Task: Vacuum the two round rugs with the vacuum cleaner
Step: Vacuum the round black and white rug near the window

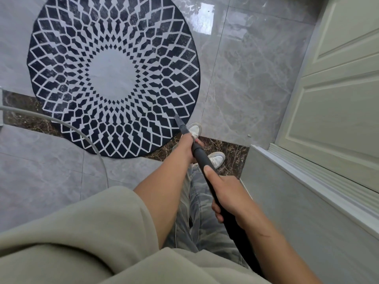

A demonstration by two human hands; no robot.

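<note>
A round rug [112,76] with a dark blue and pale grey diamond pattern and a plain grey centre lies on the tiled floor ahead of me. Both hands hold a black vacuum wand [200,156]. My left hand [189,147] grips the wand near its front end. My right hand [225,194] grips it further back, thumb lying along the tube. The wand's narrow grey nozzle [179,121] points down at the rug's near right edge. Only one rug is in view.
A grey hose or cable [67,126] curves across the floor from the left edge. A pale panelled door [338,89] and its frame stand to the right, with a wall [307,201] below. My white shoes [217,158] stand on a dark marble floor strip.
</note>
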